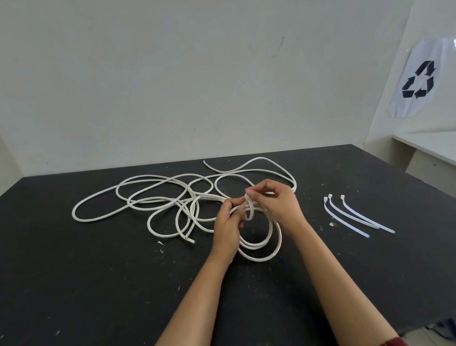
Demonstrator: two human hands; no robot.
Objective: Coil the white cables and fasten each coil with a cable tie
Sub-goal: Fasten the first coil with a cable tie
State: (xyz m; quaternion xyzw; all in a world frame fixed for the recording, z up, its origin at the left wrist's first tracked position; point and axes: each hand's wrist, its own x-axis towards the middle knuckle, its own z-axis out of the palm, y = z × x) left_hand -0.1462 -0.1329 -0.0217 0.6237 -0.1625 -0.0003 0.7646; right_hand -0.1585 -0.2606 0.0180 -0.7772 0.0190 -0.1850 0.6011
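At the middle of the frame, the left hand [229, 222] grips a small coil [262, 241] on the table [65, 267] while the right hand [274, 202] pinches a cable tie [249, 210] looped around it. Fastening step, I'd say; next comes threading the tail and pulling snug. Loose cable [141, 196] waits upper left.

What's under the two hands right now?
Left hand and right hand pinch a cable tie looped over a small cable coil on the black table; the tie's head is hidden.
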